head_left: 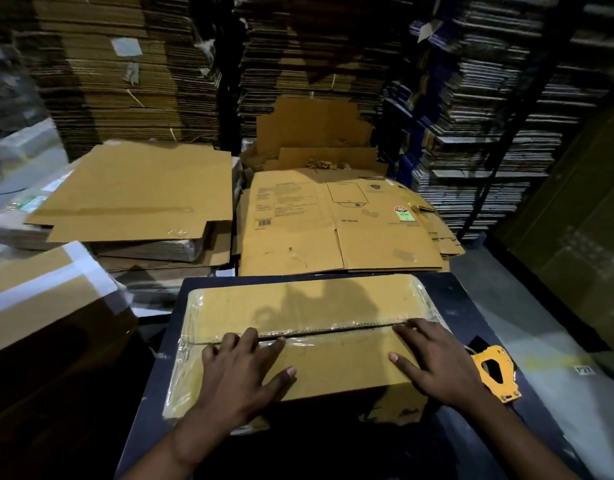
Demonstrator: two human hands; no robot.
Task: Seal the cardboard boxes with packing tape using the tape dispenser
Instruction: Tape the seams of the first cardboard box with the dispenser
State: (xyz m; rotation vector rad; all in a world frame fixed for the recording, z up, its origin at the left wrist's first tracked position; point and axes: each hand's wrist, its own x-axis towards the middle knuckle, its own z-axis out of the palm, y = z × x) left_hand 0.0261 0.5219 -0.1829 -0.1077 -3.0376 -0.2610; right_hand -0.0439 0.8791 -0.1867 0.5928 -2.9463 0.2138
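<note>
A brown cardboard box (pixel 309 306) lies on a dark table (pixel 465 306) right in front of me. Clear tape runs along its middle seam and over both short ends. My left hand (pixel 244 370) presses flat on the box's near flap, fingers spread and reaching the taped seam. My right hand (pixel 437 363) lies flat on the right part of the same flap, fingertips at the seam. An orange tape dispenser (pixel 496 370) rests on the table just right of my right wrist, untouched.
Flattened cartons (pixel 336 223) lie stacked beyond the table, with another pile (pixel 135 192) to the left. A taped box (pixel 38 292) sits at the left. Tall stacks of flat cardboard (pixel 125 71) fill the background. Pale floor (pixel 527 323) shows at the right.
</note>
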